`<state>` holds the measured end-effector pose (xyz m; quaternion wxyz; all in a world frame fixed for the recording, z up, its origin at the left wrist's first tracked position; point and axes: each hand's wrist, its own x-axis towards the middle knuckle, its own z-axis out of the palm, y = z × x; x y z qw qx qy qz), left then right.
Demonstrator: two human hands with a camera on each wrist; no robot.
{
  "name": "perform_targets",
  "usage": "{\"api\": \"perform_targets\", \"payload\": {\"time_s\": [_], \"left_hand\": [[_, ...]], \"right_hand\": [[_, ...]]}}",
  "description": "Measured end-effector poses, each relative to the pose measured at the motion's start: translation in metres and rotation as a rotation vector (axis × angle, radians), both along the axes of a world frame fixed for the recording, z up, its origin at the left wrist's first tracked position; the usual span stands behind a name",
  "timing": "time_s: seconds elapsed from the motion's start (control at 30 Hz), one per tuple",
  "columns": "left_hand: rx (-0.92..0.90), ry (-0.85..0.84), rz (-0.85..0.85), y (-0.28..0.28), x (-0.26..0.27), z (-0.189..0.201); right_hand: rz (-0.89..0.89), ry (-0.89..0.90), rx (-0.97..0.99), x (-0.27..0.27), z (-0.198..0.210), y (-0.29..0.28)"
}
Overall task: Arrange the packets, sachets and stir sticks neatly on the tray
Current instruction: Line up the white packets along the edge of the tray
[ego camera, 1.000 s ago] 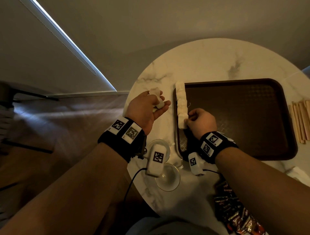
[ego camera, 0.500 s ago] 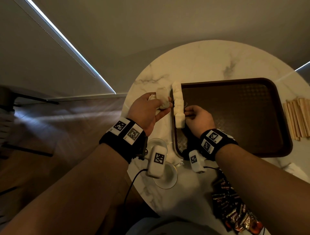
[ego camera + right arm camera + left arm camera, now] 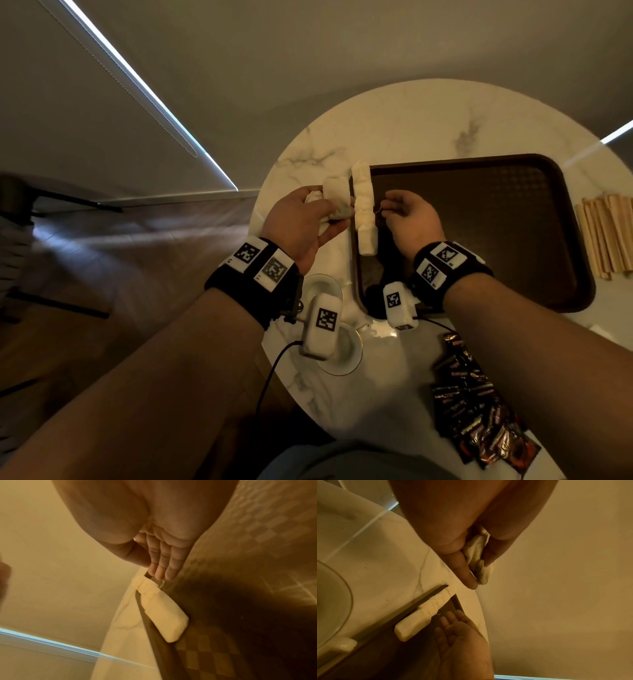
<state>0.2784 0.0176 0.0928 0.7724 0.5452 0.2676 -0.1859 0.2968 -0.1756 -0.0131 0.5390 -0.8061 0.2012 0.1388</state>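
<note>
A row of white sachets (image 3: 363, 212) lies along the left rim of the brown tray (image 3: 479, 222). The left wrist view shows the same row (image 3: 426, 614), and so does the right wrist view (image 3: 159, 612). My left hand (image 3: 337, 214) hovers just left of the row and grips a few more white sachets (image 3: 476, 555) between thumb and fingers. My right hand (image 3: 385, 209) is over the tray just right of the row's middle. Its fingers (image 3: 161, 573) are straight, tips close to the sachets, and hold nothing.
Wooden stir sticks (image 3: 606, 233) lie on the marble table (image 3: 411, 130) right of the tray. Dark shiny packets (image 3: 479, 421) are piled at the near right. Two clear saucers (image 3: 342, 353) sit under my left wrist. The table edge drops off just left of my left hand.
My left hand has carried its sachets rightward, up against the row. My right hand has let go of the row's near end, slid toward its middle and straightened its fingers.
</note>
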Motion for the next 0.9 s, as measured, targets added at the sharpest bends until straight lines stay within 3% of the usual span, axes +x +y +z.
{"api": "perform_targets", "payload": {"time_s": [0.2,0.3,0.43,0.57,0.7,0.77,0.9], "left_hand": [[0.048,-0.075,-0.125,-0.007,0.0,0.008],[0.087,-0.141,-0.225,-0.013,-0.004,0.014],[0.125,-0.195,-0.287,-0.02,-0.008,0.021],[0.086,-0.218,-0.285,-0.026,-0.011,0.027],[0.077,-0.179,-0.201,-0.026,-0.011,0.027],[0.052,-0.128,-0.129,-0.022,-0.011,0.025],[-0.007,-0.044,-0.019,-0.012,-0.011,0.02]], "right_hand": [[0.136,-0.153,0.379,-0.026,0.097,0.003],[0.181,-0.232,0.324,-0.03,0.123,0.003],[0.101,-0.413,0.308,-0.036,0.141,-0.001],[0.152,-0.418,0.303,-0.044,0.141,-0.003],[-0.009,-0.427,0.334,-0.048,0.135,-0.007],[-0.063,-0.349,0.316,-0.048,0.127,-0.009],[-0.006,-0.036,0.112,-0.048,0.077,-0.015]]}}
